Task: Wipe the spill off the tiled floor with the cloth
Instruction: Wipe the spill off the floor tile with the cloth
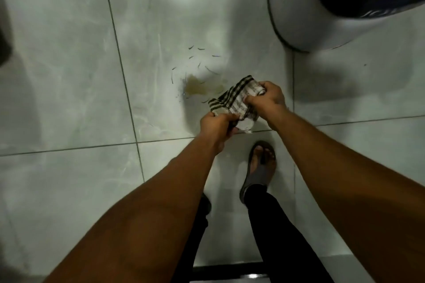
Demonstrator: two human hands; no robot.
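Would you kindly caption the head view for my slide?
Both hands hold a striped cloth above a yellowish spill on the tiled floor.

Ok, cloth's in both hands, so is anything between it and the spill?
Nothing visible. The cloth is held by the left hand and right hand just right of the yellowish spill, overlapping its near edge in this view. The floor around it is bare; the bin stands farther off.
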